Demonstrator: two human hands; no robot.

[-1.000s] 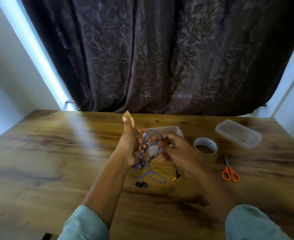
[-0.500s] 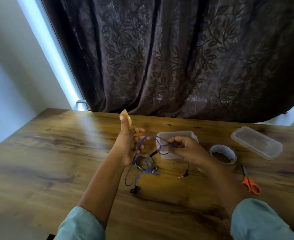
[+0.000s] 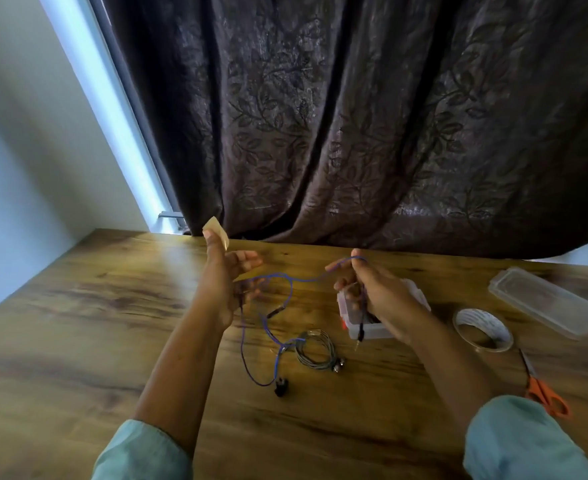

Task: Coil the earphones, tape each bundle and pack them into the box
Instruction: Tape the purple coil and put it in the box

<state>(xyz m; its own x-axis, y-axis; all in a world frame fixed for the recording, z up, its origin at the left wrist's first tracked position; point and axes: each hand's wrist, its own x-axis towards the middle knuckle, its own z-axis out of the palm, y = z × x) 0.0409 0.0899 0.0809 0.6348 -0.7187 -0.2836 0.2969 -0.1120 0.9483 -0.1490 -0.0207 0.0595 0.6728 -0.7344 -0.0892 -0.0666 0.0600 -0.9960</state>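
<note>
The purple earphones (image 3: 285,282) are strung in the air between both hands, above the middle of the surface (image 3: 78,323). The left hand (image 3: 223,289) has its grip closed on the cord among its lower fingers, while a strip of tape (image 3: 216,228) stands stuck to one raised fingertip. The right hand (image 3: 379,299) has a closed grip on the other end, hovering over the open box (image 3: 372,330).

The held stretch runs left to right with a slight sag. From the right hand the plug end hangs straight down, tip toward the surface. From the left hand the rest drops in loose loops toward me, ending at the dark earbuds lying on the wood.

Those loops cross the edge of the grey bundle (image 3: 315,349), already coiled just right of them. As I see it, pulling the purple cord up could snag that bundle and drag it or undo it. The slack loops could also knot instead of coiling. The tape could fold on itself or catch the cord early, as it waves so close.

The tape roll (image 3: 483,329), scissors (image 3: 542,393) and lid (image 3: 542,306) lie off to the right.
</note>
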